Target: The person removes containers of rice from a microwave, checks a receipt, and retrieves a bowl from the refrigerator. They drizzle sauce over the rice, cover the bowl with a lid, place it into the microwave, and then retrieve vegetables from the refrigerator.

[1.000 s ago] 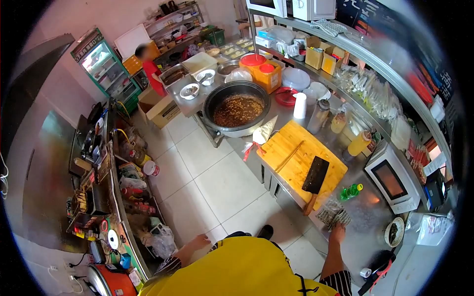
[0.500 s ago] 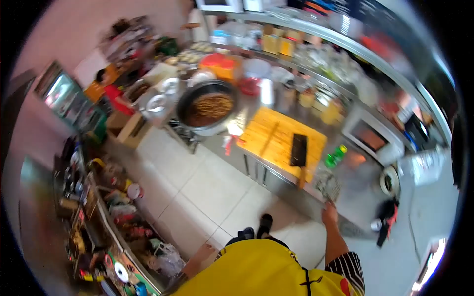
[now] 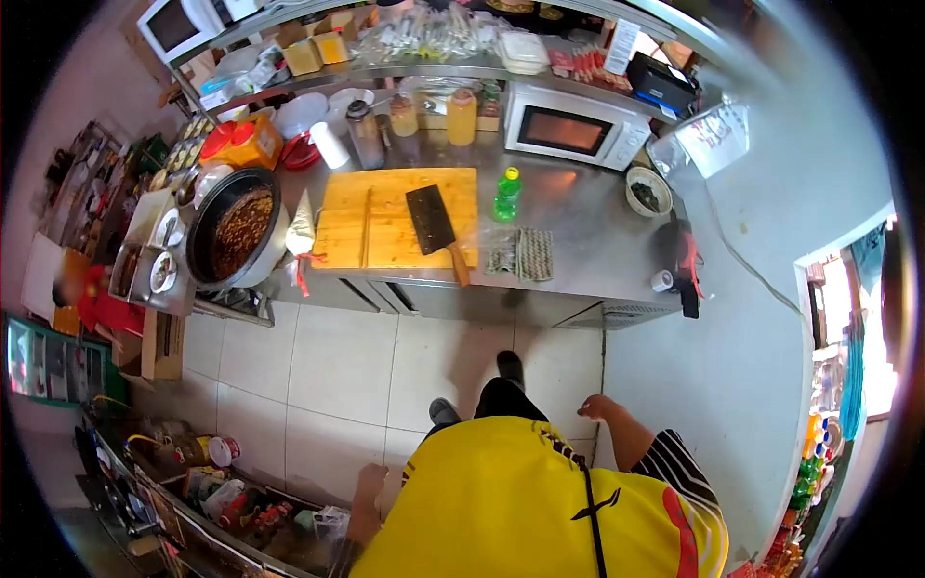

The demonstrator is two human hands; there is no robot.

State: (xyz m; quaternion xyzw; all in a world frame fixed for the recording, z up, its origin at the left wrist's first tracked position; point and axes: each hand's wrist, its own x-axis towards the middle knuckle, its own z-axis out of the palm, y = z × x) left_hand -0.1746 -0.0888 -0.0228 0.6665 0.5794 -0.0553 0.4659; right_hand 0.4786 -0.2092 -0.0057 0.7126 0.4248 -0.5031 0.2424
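Observation:
My right hand (image 3: 599, 408) hangs over the floor at my right side, away from the counter, its fingers loosely bent and nothing visible in them. Low on my left, my left hand (image 3: 371, 479) hangs with fingers loosely apart; it is small and partly blurred, and no object shows in it. On the steel counter (image 3: 597, 231) in front of me lies a folded grey checked cloth (image 3: 520, 253). Left of it, a cleaver (image 3: 431, 220) rests on a wooden cutting board (image 3: 337, 226), its handle over the front edge. A green bottle (image 3: 507, 196) stands behind the cloth.
A large pot (image 3: 236, 229) of brown food stands left of the board. A microwave (image 3: 568, 125), sauce bottles (image 3: 461, 118) and a bowl (image 3: 647, 193) are on the counter. Behind me on the left is a cluttered low unit (image 3: 222, 520). A person in red (image 3: 101, 299) is at far left.
My right hand has drawn back from beside the cloth and dropped to my side. The cloth stays on the counter. My view has swung right, so the counter now faces me.

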